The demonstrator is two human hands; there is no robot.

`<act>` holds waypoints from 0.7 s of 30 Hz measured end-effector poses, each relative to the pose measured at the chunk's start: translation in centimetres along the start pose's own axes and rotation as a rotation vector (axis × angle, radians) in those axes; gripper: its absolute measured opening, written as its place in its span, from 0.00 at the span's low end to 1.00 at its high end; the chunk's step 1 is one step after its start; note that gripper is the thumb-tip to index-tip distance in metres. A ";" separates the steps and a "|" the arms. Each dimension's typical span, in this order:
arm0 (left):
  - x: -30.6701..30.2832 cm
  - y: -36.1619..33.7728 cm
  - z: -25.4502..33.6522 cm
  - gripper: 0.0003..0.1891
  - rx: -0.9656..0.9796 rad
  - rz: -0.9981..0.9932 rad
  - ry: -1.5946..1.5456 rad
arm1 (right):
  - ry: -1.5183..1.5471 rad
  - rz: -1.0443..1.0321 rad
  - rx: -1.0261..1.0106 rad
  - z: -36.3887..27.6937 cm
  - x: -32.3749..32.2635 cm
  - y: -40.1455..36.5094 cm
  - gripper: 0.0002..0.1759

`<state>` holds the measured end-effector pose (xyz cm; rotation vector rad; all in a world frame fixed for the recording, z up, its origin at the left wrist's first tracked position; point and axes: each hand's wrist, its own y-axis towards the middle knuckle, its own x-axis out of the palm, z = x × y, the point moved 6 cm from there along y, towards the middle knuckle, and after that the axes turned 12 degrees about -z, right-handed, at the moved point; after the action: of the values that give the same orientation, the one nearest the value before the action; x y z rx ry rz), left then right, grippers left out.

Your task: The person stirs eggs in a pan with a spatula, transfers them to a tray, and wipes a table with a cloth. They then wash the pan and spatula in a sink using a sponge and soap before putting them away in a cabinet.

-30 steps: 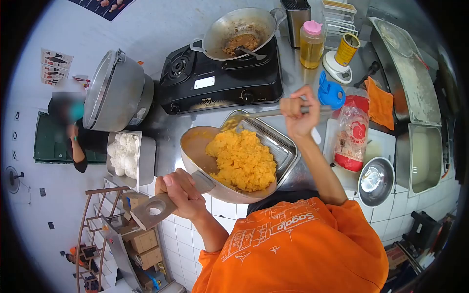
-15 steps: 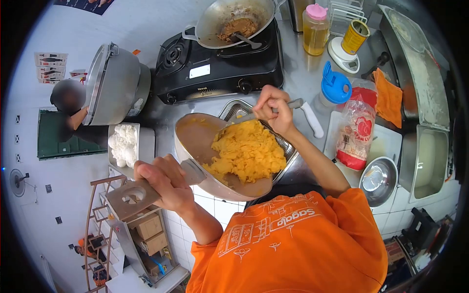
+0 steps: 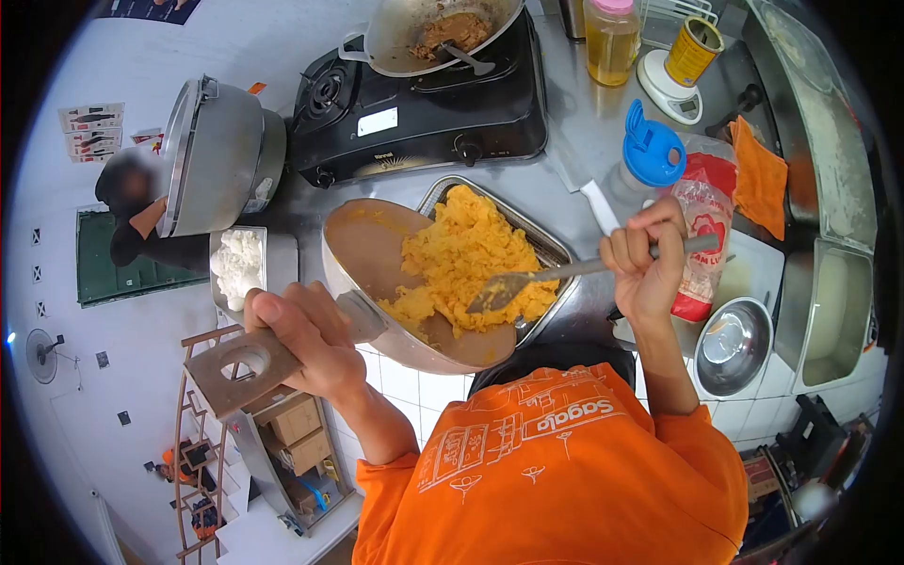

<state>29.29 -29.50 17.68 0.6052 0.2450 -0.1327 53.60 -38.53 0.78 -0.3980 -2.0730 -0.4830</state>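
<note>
Above the tray (image 3: 557,252), the left hand (image 3: 306,344) has its grip wrapped round the pan (image 3: 363,250) by its flat handle (image 3: 235,372); the soft, clingy mash (image 3: 471,247) likely makes it heavy. The right hand (image 3: 645,266) has its grip clasped on the stiff spoon (image 3: 513,285).

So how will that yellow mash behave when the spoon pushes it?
Probably stiff, not runny: the yellow mash sits heaped in the tilted pan. Likely sticky, since some clings to the spoon and a film coats the pan. It should shift in clumps.

Bright, even light, sharp centre, strong fisheye bending, black vignetted corners.
</note>
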 end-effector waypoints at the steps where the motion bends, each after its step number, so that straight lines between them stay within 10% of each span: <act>1: 0.1 0.1 0.0 0.19 -0.003 -0.001 0.001 | 0.000 0.003 0.002 0.3 -0.4 -0.7 0.08; 21: 0.1 1.6 3.4 0.17 -0.025 0.042 0.235 | -0.218 0.146 -0.090 0.2 0.8 1.7 0.12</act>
<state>30.36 -30.23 21.24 0.6009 0.4604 -0.0180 53.81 -36.93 1.72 -0.6762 -2.2160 -0.4636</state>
